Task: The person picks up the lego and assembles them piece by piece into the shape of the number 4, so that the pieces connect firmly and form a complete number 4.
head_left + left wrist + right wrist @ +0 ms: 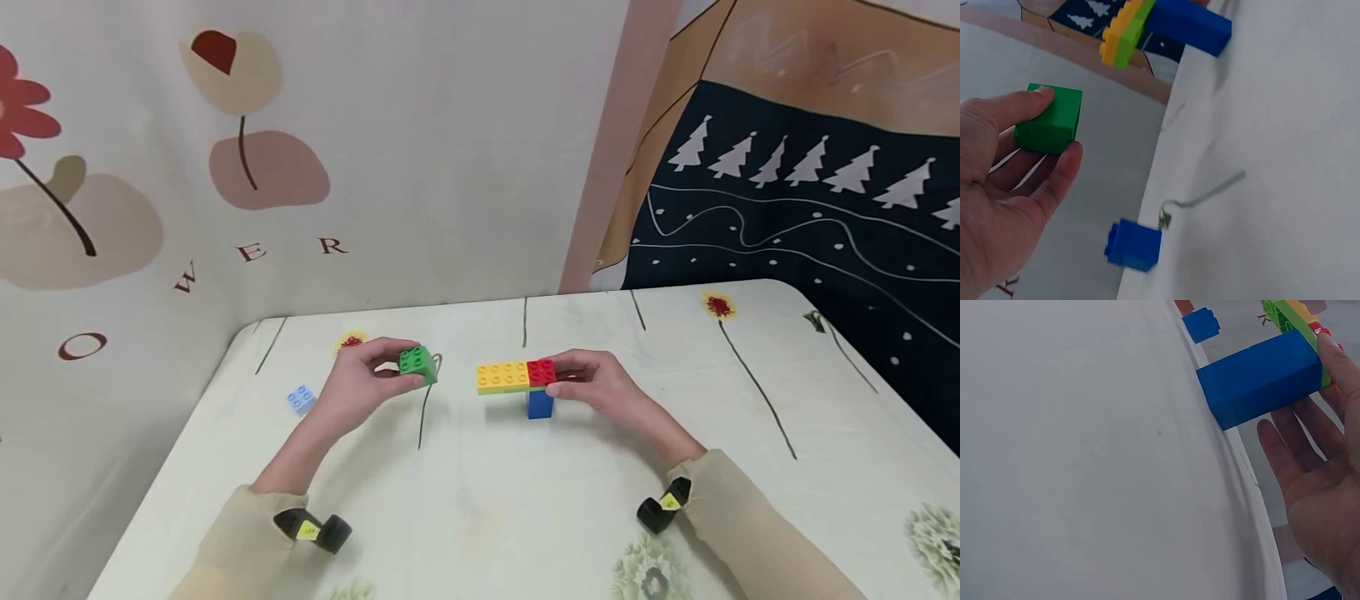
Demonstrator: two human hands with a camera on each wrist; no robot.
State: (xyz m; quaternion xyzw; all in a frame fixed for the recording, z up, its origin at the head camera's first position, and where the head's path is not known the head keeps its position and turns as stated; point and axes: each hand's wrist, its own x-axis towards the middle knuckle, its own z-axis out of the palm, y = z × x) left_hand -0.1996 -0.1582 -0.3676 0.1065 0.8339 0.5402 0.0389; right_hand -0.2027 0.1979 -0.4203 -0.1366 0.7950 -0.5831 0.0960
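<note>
My left hand (358, 385) pinches a green toy brick (417, 364) between thumb and fingers, up off the table. To its right stands a block structure: two stacked blue bricks (1260, 378) form a column under a lime-green layer (1132, 37). On top of that lie a yellow brick (502, 377) and a red brick (542, 372). The yellow end juts out leftward past the column. Thumb and fingers of my right hand (603, 387) grip the structure at its red end. A gap separates the green brick from the yellow end.
A light blue brick (302, 400) sits on the table left of my left hand. The table (465, 492) has a white cloth with printed flowers and stems. Behind it hangs a printed curtain (450, 150), with a dark tree-patterned cloth (795, 208) to the right.
</note>
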